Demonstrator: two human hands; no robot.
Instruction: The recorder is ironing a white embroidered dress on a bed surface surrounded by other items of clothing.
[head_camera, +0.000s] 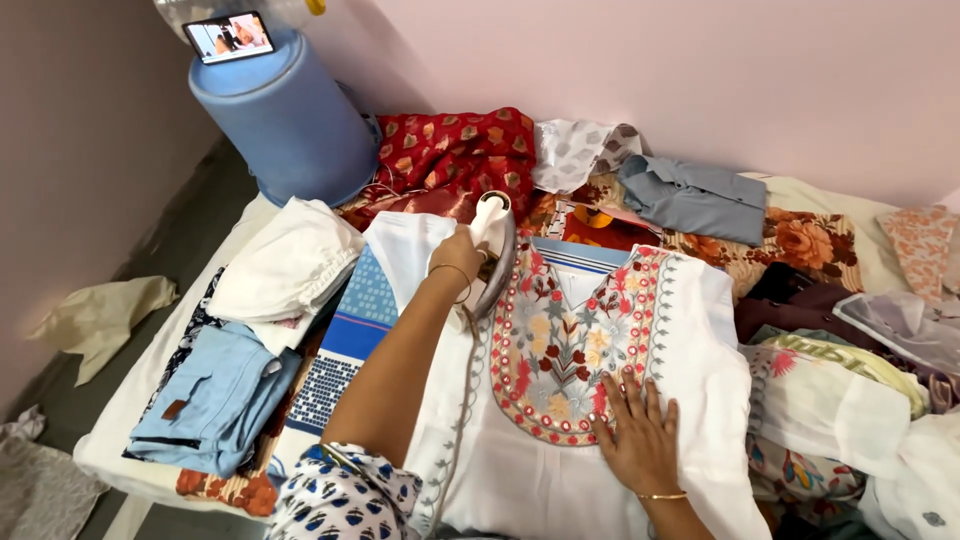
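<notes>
A bed (130, 440) covered in a pale sheet is filling most of the frame, heaped with clothes along its left, top and right edges. At the upper left a big blue plastic drum (285, 120) is standing on the floor with a phone (229, 37) lying on its lid, screen lit. Spread flat at the lower centre is a white tunic (690, 340) with a floral embroidered yoke (560, 350), and it is plainly the piece being pressed. Left of it a folded light-blue garment (215, 400) and a folded white bundle (290, 265) are lying on the bed; a grey shirt (695, 195) is sitting at the upper right.

The left hand (458, 255) is closing its fingers fully around the handle of a white iron (495, 250), which is resting on the tunic at the upper left edge of the yoke. The right hand (640, 435) is lying flat and open on the cloth just below the yoke, fingers spread, gripping nothing, holding the fabric taut.

The step in hand looks like ironing around the neckline. The next stroke probably calls for care over the raised embroidery, and for keeping the flat hand well clear of the hot sole.
</notes>
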